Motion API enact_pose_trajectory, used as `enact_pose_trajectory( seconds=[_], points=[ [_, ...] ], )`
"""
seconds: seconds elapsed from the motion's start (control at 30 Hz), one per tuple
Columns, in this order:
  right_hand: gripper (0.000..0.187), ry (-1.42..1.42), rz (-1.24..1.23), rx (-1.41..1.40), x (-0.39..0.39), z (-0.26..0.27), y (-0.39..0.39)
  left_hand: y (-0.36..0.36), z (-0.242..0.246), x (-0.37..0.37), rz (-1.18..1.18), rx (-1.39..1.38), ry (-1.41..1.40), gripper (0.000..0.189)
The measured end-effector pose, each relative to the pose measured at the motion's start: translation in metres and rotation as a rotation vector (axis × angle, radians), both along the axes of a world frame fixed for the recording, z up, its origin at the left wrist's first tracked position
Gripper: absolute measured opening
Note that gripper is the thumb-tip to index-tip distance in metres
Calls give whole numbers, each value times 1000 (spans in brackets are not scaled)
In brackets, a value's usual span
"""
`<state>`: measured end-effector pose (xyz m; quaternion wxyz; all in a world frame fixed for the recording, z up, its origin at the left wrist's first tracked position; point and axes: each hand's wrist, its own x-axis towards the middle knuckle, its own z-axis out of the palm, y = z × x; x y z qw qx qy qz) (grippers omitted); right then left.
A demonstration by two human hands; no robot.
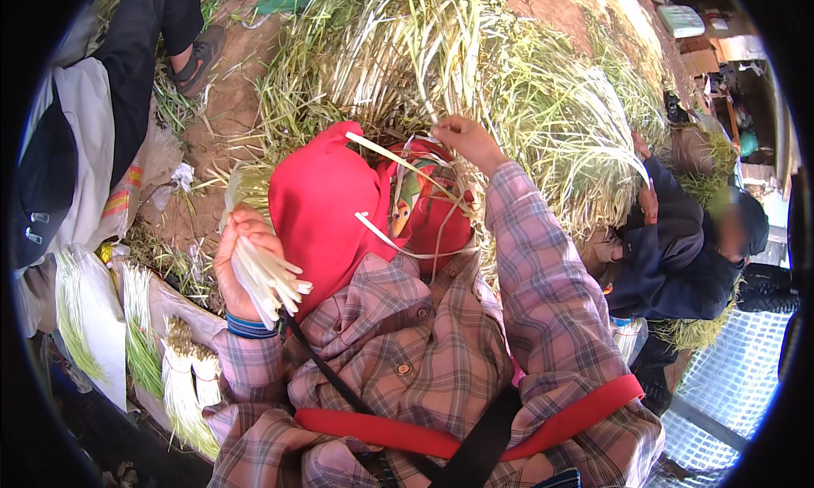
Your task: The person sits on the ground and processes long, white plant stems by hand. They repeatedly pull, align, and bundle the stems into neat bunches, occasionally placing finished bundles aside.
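Note:
My left hand (245,253) is wrapped around a bundle of pale stalks (270,281), their white cut-looking ends fanned towards me. The yellowish leafy part (251,183) of the bundle sticks out beyond the fist. My right hand (467,141) reaches forward to the edge of a large heap of green and white leafy stalks (381,62). Its thumb and fingers pinch a single pale stalk (427,94) that runs up into the heap. Red cloth (327,214) covers my lap, with a few loose stalks (407,160) lying across it.
On the left, several sorted bundles (181,380) lie on sheeting, some tied. A person's leg and sandal (197,62) are at upper left. To the right, another person in dark clothes (674,246) holds stalks (610,157) from the same heap. Bare soil (232,94) shows between.

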<state>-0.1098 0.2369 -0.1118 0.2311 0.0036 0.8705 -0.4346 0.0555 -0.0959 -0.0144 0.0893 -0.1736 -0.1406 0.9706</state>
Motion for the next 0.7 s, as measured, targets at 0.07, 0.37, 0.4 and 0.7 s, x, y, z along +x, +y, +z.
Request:
enact_pose_trajectory(
  seconds=[0.07,0.37,0.4,0.7],
  points=[
    [31,24,66,-26,4,-4,2,6,0,-1,-6,-44,-4,8],
    [58,-69,-71,401,-9,-11,-28,10,3,2,-36,-94,29,7],
    [53,-47,-92,347,-9,5,-32,8,4,4,-30,-88,22,7],
    [20,780,-185,3,13,158,1,7,-5,2,-61,-244,49,7]
  ],
)
